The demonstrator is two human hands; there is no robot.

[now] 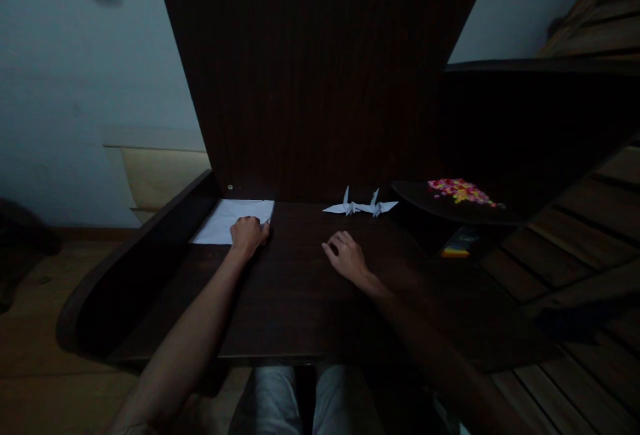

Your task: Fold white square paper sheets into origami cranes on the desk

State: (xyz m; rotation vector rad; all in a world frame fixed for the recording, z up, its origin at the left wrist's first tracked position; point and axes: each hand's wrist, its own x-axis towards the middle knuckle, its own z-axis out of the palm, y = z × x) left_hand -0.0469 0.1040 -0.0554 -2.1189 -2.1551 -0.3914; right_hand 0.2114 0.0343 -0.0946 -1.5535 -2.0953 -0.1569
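A stack or sheet of white paper (213,225) lies flat at the left end of the dark desk. My left hand (247,237) is on the paper's right part, with fingers curled and the thumb at its right edge, where a corner seems pinched. My right hand (347,258) is over the middle of the desk, its fingers loosely bent and a little apart, with nothing in them. Beyond it, two folded white paper cranes (361,207) stand side by side near the back panel, touching or overlapping.
The dark wooden desk (300,301) has a raised left side wall (145,241) and a tall back panel (310,88). On a low shelf (415,195) at the right lies a heap of small pink, red and yellow pieces (463,191). Beneath it sits a yellow-orange object (455,253).
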